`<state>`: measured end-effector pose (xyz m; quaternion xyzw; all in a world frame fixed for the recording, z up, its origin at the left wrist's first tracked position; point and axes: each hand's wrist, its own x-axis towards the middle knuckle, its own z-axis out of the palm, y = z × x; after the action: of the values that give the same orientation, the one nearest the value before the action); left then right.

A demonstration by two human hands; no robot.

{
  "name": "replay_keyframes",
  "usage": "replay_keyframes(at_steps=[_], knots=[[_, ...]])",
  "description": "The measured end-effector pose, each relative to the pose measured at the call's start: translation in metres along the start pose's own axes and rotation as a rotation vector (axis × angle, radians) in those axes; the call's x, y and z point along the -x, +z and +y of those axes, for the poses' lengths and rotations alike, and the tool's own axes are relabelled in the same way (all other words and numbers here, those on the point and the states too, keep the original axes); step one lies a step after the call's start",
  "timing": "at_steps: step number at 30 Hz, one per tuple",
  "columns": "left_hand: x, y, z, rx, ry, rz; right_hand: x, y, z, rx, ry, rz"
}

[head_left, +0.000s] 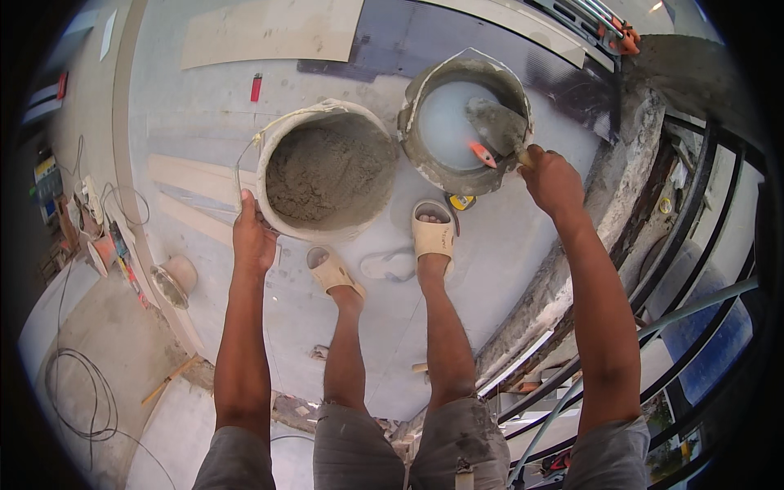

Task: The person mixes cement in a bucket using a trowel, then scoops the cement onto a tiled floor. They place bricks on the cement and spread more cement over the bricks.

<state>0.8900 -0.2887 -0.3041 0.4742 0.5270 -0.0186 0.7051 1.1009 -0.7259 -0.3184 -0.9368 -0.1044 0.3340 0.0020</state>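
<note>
My left hand (255, 234) is closed on the near left side of a bucket of wet grey mortar (327, 175), where its wire handle comes down. In my right hand (552, 181) is the handle of a trowel (496, 124). The trowel's blade, coated in grey, lies inside a second bucket (415, 155) of cloudy water (447, 122). Beside the blade, an orange object with a pale tip (483, 154) shows at the water's near right; I cannot make out its kind. Both buckets stand side by side on the floor, crusted with mortar.
A yellow-and-black tape measure (461, 202) lies against the water bucket, near my sandalled foot (434, 237). A red lighter (256, 87) rests beyond the mortar bucket. Black metal railings (694, 220) run along the right. Cables (86, 384) curl at the lower left.
</note>
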Motion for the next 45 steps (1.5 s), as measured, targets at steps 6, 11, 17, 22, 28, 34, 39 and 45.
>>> replay_keyframes(at_steps=[6, 11, 17, 22, 28, 34, 39, 45], knots=[[-0.002, 0.039, -0.009, 0.174, 0.009, -0.067, -0.011, -0.002, 0.003, 0.056, -0.013, 0.01], [-0.01, 0.041, -0.019, 0.222, -0.002, -0.091, 0.032, -0.035, -0.02, -0.105, -0.206, -0.04], [0.003, 0.04, -0.026, 0.216, -0.081, -0.028, 0.076, -0.069, -0.048, -0.189, -0.242, 0.007], [0.004, 0.047, -0.025, 0.129, -0.014, -0.023, 0.003, -0.022, -0.013, 0.111, -0.095, 0.068], [0.004, 0.043, -0.026, 0.117, -0.042, 0.037, 0.001, -0.031, -0.017, 0.076, -0.232, 0.029], [0.004, 0.033, -0.028, 0.032, -0.05, 0.044, 0.08, -0.08, -0.049, -0.089, -0.369, 0.035], [0.003, 0.037, -0.022, 0.038, -0.076, 0.0, -0.001, -0.04, -0.017, 0.137, -0.149, 0.085], [0.001, 0.033, -0.024, -0.044, -0.059, -0.009, -0.017, -0.028, -0.011, 0.126, -0.246, 0.061]])
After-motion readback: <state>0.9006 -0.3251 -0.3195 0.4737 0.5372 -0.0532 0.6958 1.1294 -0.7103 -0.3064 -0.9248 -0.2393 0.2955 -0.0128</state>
